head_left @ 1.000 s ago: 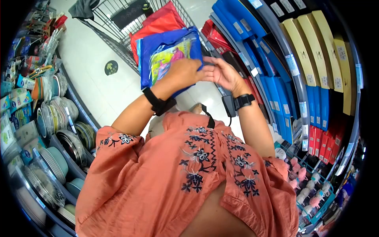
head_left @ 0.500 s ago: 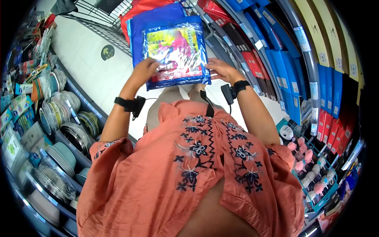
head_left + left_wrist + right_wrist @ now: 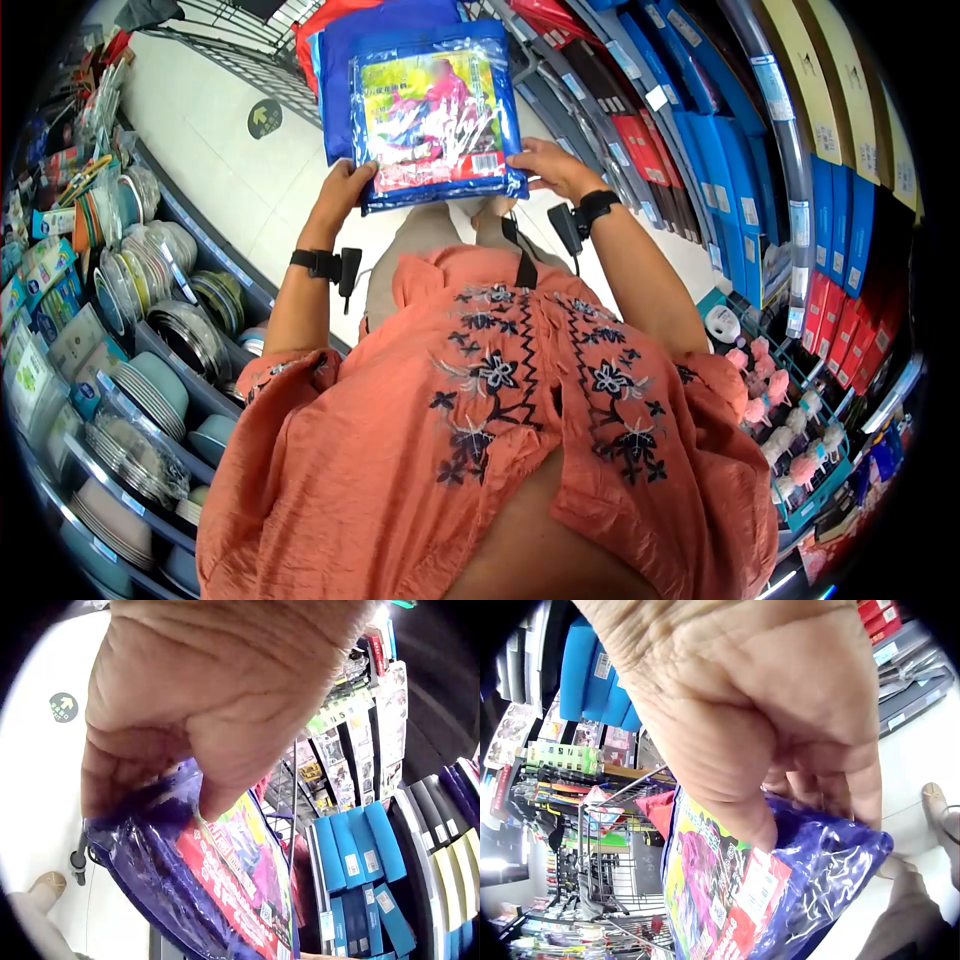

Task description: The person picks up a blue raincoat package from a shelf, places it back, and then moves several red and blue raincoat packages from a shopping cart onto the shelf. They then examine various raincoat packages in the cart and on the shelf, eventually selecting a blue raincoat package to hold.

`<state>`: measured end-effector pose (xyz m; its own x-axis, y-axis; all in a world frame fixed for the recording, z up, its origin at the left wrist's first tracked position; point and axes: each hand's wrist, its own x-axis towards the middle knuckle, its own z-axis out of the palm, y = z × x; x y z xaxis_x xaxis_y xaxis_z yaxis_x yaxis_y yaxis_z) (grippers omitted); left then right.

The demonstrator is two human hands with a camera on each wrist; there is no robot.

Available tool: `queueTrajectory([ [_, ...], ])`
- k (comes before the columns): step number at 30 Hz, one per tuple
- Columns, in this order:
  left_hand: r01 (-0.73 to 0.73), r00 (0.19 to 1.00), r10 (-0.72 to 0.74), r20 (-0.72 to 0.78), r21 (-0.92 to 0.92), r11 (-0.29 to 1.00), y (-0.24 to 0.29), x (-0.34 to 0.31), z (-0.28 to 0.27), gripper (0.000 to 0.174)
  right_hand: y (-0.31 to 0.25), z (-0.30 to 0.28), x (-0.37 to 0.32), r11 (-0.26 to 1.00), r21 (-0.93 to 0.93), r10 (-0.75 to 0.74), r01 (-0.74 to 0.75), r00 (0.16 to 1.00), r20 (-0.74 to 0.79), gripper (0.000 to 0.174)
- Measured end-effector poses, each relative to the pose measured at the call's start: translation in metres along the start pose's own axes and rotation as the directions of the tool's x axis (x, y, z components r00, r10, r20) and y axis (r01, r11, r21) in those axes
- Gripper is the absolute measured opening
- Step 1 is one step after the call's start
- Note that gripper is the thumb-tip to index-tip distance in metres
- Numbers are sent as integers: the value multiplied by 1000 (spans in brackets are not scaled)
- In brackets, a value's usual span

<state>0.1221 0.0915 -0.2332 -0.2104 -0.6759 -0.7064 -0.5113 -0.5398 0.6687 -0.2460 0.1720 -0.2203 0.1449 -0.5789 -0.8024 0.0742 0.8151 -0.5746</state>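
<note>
A flat blue packet (image 3: 435, 120) in shiny clear plastic faces up in front of the person, its printed card showing a figure in pink and a barcode. The left hand (image 3: 347, 188) grips its lower left corner, thumb on top; the left wrist view shows that hand (image 3: 202, 682) pinching the packet's edge (image 3: 161, 870). At the lower right side, the right hand (image 3: 555, 168) pinches it too, and in the right wrist view the thumb presses beside the barcode while the other fingers are curled underneath. Another blue packet (image 3: 338, 90) lies behind, partly covered.
A wire shopping cart (image 3: 230, 62) stands ahead, with a red packet (image 3: 306, 45) at its near end. Shelves of wrapped plates and bowls (image 3: 150, 390) line the left side. Blue boxes (image 3: 735, 190) and yellow boxes (image 3: 815, 100) fill the right shelves, near pink fluffy items (image 3: 765, 385).
The left hand has drawn back from across the packet to its lower left corner. The packet has come apart from the other blue one and nearer the person, held at both sides.
</note>
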Motion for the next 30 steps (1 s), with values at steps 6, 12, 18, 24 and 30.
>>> queueTrajectory([
  [6, 56, 997, -62, -47, -122, 991, 14, -3, 5, 45, -4, 2, 10, 997, 70, -25, 33, 994, -105, 50],
  [12, 55, 997, -61, -38, -152, 987, 12, 9, 5, 41, -9, 0, 16, 994, 112, 9, -1, 997, -72, 49],
  [18, 78, 997, -79, -6, -145, 986, 13, 12, 3, 43, -15, 3, 17, 979, 205, 13, 2, 997, -74, 45],
  [24, 152, 983, -89, 160, -442, 884, 49, 2, 0, 56, -24, 3, 22, 967, 256, -16, 16, 1000, -1, 46],
  [30, 40, 989, 26, 143, -444, 895, 54, 11, -6, 53, -37, -6, 16, 926, 360, -166, 114, 979, 116, 49],
])
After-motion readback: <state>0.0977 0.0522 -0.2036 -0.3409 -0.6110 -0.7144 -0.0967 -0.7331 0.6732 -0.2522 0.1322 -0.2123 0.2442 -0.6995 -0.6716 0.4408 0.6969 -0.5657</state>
